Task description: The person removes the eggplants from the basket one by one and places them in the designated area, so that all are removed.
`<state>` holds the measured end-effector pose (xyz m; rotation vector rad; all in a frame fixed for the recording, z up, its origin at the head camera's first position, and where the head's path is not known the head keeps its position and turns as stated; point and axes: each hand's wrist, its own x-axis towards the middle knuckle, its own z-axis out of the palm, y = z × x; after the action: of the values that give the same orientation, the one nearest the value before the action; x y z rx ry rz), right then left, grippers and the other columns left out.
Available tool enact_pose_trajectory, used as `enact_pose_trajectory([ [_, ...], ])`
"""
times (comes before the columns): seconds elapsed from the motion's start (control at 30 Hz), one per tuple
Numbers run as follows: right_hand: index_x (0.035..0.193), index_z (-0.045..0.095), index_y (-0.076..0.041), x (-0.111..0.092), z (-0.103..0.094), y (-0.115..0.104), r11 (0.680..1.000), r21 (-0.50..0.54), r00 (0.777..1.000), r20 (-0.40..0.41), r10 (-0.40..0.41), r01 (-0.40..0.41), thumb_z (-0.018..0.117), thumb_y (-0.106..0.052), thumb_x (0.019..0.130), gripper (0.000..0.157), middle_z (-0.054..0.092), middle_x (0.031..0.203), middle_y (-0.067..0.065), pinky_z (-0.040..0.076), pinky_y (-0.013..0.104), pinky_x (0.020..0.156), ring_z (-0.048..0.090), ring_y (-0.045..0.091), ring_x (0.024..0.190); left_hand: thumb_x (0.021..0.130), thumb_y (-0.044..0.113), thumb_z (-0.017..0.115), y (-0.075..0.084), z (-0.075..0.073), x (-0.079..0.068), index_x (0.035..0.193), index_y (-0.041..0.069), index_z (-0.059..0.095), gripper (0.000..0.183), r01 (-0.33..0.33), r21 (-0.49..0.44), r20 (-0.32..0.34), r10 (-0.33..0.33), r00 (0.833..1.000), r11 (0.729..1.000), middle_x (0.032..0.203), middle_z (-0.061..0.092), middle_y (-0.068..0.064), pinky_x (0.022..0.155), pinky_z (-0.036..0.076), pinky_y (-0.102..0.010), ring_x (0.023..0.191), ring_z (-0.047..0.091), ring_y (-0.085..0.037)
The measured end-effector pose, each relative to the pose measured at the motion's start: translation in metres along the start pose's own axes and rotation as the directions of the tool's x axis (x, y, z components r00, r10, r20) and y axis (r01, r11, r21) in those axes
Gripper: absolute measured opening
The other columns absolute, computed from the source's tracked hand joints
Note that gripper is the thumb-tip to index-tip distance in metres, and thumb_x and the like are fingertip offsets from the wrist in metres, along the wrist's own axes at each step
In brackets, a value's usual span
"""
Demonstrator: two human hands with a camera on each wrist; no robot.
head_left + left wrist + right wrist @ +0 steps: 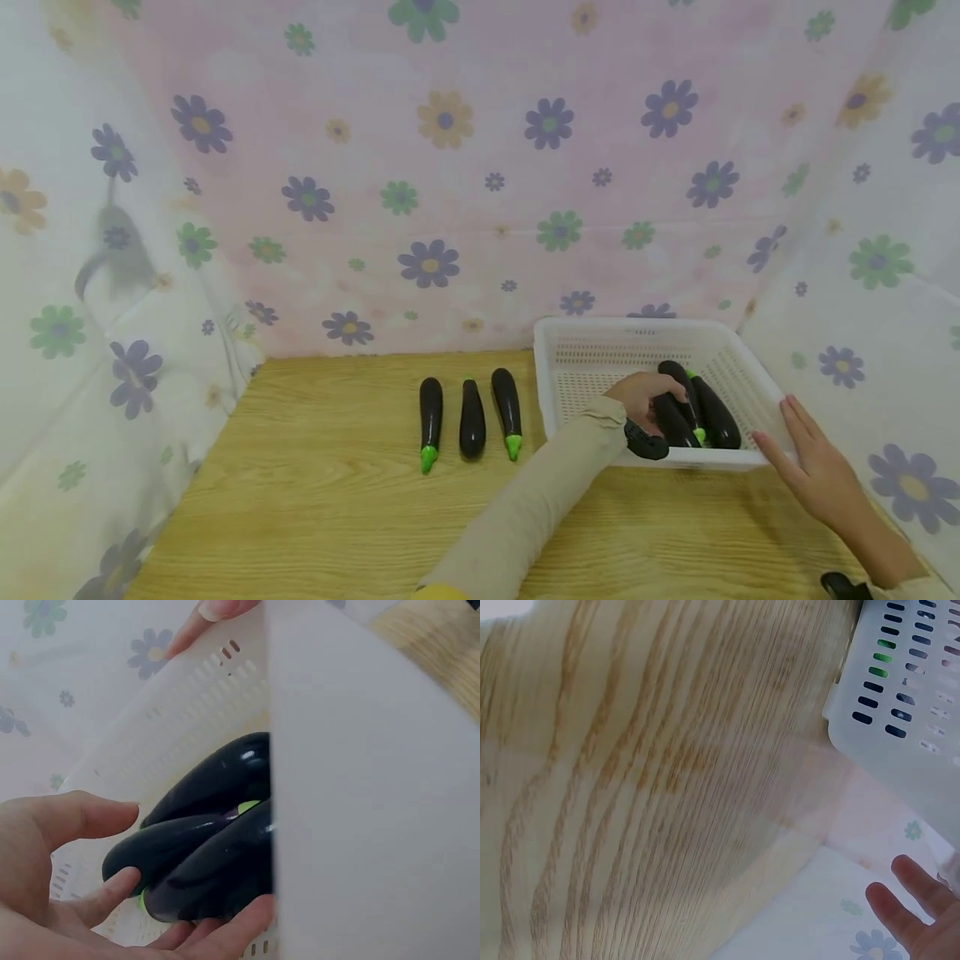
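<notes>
Inside the white plastic basket (637, 323), my left hand (637, 398) reaches in from the left. In the left wrist view its fingers (225, 937) lie around the near eggplant (214, 881), with digits on both sides. A second eggplant (169, 836) and a third eggplant (217, 780) lie close beside it, shiny dark purple with green caps. Part of them is hidden by the basket's wall. My right hand (821, 475) touches the basket's front right corner with straight, spread fingers. The right wrist view catches only its fingertips (911, 896).
Left of the basket, three eggplants lie in a row on the wooden table (315, 500): a left one (431, 412), a middle one (472, 421) and a right one (506, 404). Flowered cloth (480, 167) hangs behind and at both sides.
</notes>
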<state>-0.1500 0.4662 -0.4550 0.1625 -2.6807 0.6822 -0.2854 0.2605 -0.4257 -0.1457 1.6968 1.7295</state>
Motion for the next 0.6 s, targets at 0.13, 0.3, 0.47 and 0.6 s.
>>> enact_pose_trajectory([
  [0.13, 0.150, 0.010, 0.003, -0.003, 0.001, 0.000, 1.000, 0.009, 1.000, -0.010, 0.004, -0.004, 0.048, -0.024, 0.098, 0.070, 0.004, 0.156, 0.020, 0.012, 0.073, 0.098, 0.011, 0.054, 0.134, 0.077, 0.002, 0.071, -0.002, 0.003, 0.000, 0.114, 0.004, 0.061, 0.038, 0.028, -0.051, -0.007, -0.028, 1.000, 0.998, 0.113, 0.053, -0.025, 0.078, 0.049, -0.060, 0.099, 0.055, -0.046],
  [0.3, 0.150, 0.011, 0.002, -0.006, 0.003, 0.001, 1.000, 0.011, 1.000, -0.025, 0.003, -0.003, 0.049, -0.024, 0.097, 0.070, 0.006, 0.156, 0.020, 0.010, 0.070, 0.101, 0.011, 0.052, 0.135, 0.074, 0.000, 0.072, -0.004, 0.005, 0.000, 0.109, 0.004, 0.061, 0.037, 0.039, -0.036, -0.015, -0.039, 0.999, 0.999, 0.103, 0.054, -0.022, 0.080, 0.051, -0.055, 0.093, 0.056, -0.039],
  [0.47, 0.150, 0.010, 0.002, -0.007, 0.003, 0.001, 1.000, 0.007, 1.000, -0.020, 0.019, -0.019, 0.049, -0.026, 0.098, 0.071, 0.005, 0.156, 0.020, 0.009, 0.069, 0.102, 0.010, 0.051, 0.136, 0.075, 0.000, 0.072, -0.007, 0.016, -0.008, 0.111, 0.000, 0.062, 0.038, 0.000, 0.099, 0.005, 0.000, 1.000, 0.995, 0.100, 0.057, -0.026, 0.079, 0.051, -0.055, 0.089, 0.058, -0.046],
  [0.6, 0.150, 0.011, 0.002, -0.007, 0.003, -0.001, 1.000, 0.021, 1.000, -0.021, 0.007, -0.006, 0.049, -0.025, 0.098, 0.070, 0.005, 0.156, 0.020, 0.010, 0.070, 0.101, 0.011, 0.052, 0.135, 0.078, 0.004, 0.073, -0.009, 0.028, -0.012, 0.096, 0.000, 0.068, 0.019, -0.043, 0.180, -0.026, 0.049, 0.998, 0.983, 0.087, 0.060, -0.023, 0.075, 0.053, -0.052, 0.080, 0.063, -0.047],
])
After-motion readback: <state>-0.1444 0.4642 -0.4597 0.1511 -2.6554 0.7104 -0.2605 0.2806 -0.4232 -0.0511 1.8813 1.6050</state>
